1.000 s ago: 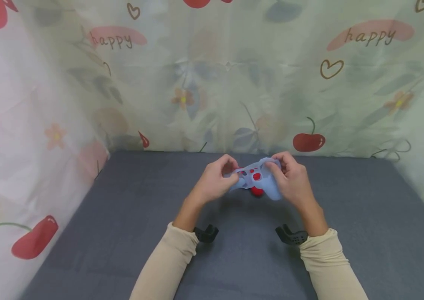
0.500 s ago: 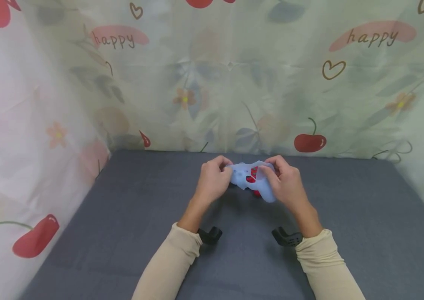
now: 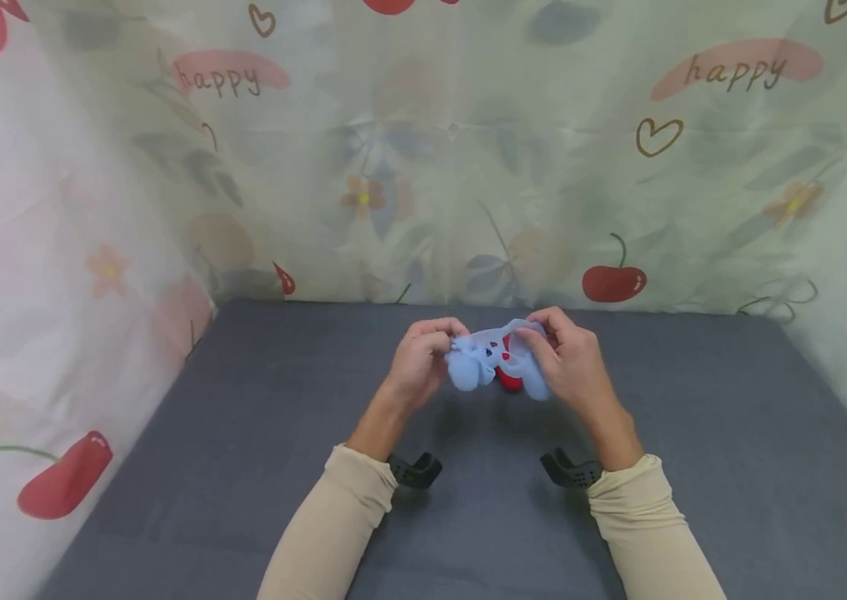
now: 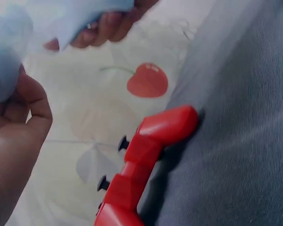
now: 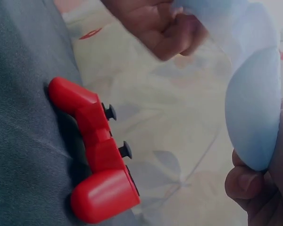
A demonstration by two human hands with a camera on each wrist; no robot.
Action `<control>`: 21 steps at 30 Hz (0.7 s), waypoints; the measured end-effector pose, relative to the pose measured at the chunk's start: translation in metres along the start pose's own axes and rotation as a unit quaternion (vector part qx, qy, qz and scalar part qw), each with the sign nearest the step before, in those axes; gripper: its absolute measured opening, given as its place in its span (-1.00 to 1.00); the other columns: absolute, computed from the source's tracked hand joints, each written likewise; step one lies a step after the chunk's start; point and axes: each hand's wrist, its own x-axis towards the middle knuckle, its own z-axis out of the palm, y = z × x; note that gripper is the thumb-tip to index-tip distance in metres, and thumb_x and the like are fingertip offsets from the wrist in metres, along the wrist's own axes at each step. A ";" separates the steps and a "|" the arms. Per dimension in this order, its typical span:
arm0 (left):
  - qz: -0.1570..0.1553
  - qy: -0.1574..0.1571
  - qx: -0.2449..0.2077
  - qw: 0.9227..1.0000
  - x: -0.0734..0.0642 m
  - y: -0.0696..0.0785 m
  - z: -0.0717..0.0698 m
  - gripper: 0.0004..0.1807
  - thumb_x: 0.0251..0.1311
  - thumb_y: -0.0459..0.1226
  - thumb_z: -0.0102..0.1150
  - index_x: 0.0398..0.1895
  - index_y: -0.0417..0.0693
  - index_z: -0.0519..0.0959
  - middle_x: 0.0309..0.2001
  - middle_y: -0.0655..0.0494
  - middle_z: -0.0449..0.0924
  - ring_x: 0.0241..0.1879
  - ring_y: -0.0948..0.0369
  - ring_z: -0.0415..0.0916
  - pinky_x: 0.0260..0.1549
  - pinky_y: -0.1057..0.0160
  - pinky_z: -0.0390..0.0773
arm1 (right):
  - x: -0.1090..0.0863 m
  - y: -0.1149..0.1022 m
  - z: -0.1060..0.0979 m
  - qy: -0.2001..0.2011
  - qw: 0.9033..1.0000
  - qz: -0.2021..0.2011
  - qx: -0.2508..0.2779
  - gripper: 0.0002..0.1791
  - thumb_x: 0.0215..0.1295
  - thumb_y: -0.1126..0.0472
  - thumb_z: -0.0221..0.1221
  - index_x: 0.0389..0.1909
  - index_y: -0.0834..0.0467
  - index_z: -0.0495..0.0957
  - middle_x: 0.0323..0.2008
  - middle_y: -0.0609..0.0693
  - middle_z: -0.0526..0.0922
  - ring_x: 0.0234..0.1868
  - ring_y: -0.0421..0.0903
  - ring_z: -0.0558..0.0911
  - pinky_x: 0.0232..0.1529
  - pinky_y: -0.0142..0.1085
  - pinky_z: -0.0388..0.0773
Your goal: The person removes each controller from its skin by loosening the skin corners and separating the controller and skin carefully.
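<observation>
Hands (image 3: 418, 360) (image 3: 569, 362) pinching blue silicone cover (image 3: 489, 362) above red gamepad (image 4: 139, 162); "happy" curtain (image 3: 228, 75).

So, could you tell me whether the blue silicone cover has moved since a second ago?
Yes. The blue silicone cover, pinched by both hands, has bunched and shifted slightly left, judged against the cherry print on the curtain behind.

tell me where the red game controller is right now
The red controller lies on the grey mat, just under the blue cover that both hands hold.
</observation>
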 end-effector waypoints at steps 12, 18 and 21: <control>-0.012 -0.027 0.036 0.999 0.000 0.004 -0.011 -0.60 0.33 -0.25 -0.31 -0.46 0.03 0.59 -0.46 0.22 0.55 -0.41 0.22 0.44 -0.27 0.21 0.46 | 0.004 0.002 -0.021 -0.124 0.985 0.096 0.065 -0.72 0.46 0.09 0.23 0.02 0.17 0.52 -0.21 0.17 0.72 -0.33 -0.02 0.66 -0.32 -0.30 0.63; -0.060 -0.015 0.197 0.978 0.000 0.012 -0.016 -0.79 0.49 -0.16 -0.02 -0.30 -0.01 0.54 -0.35 0.18 0.48 -0.25 0.19 0.44 -0.18 0.21 0.44 | 0.004 0.006 -0.029 -0.213 0.960 0.152 0.102 -0.65 0.50 0.00 0.16 0.13 0.12 0.46 -0.12 0.13 0.64 -0.25 -0.05 0.59 -0.30 -0.16 0.63; -0.077 -0.010 0.271 0.960 0.000 0.014 -0.018 -0.85 0.44 -0.14 0.16 -0.19 -0.02 0.55 -0.34 0.13 0.49 -0.28 0.15 0.49 -0.28 0.22 0.46 | 0.003 0.007 -0.031 -0.236 0.951 0.162 0.118 -0.66 0.51 0.04 0.15 0.11 0.16 0.41 -0.08 0.13 0.59 -0.17 -0.09 0.61 -0.13 -0.20 0.63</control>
